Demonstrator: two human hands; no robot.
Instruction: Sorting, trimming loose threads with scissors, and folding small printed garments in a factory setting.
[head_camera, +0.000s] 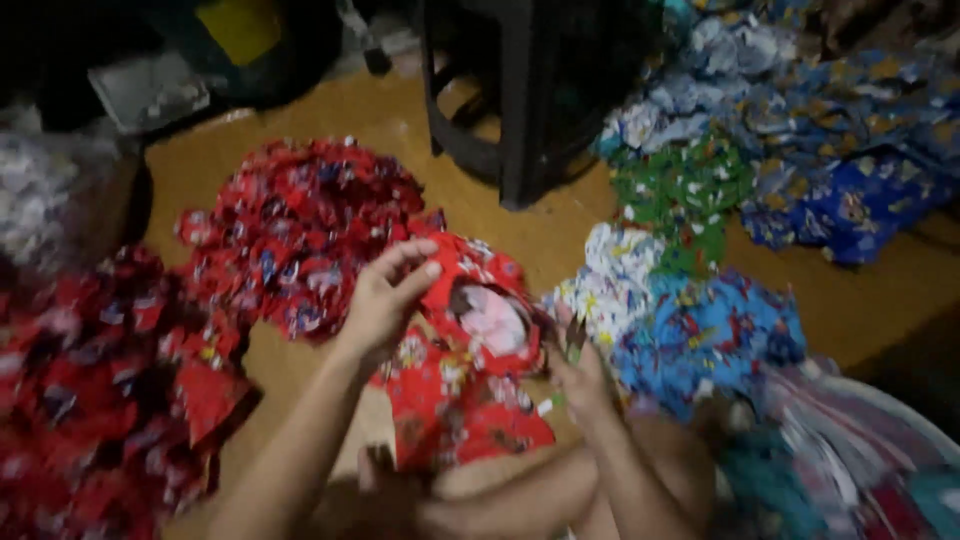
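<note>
My left hand (385, 295) pinches the upper edge of a red printed garment (460, 380) that hangs over my knees, with its pale inner side showing at an opening. My right hand (580, 375) holds the same garment's right edge, and something small and thin sticks up between its fingers; I cannot tell what it is. Behind my left hand lies a heap of red printed pieces (300, 220) on the brown floor (870, 300).
More red pieces (90, 390) pile up at the left. Blue printed pieces (710, 335), white ones (615, 280), green ones (690, 185) and dark blue ones (850, 130) lie at the right. A black plastic stool (520, 100) stands behind. A pale basin (890, 440) sits bottom right.
</note>
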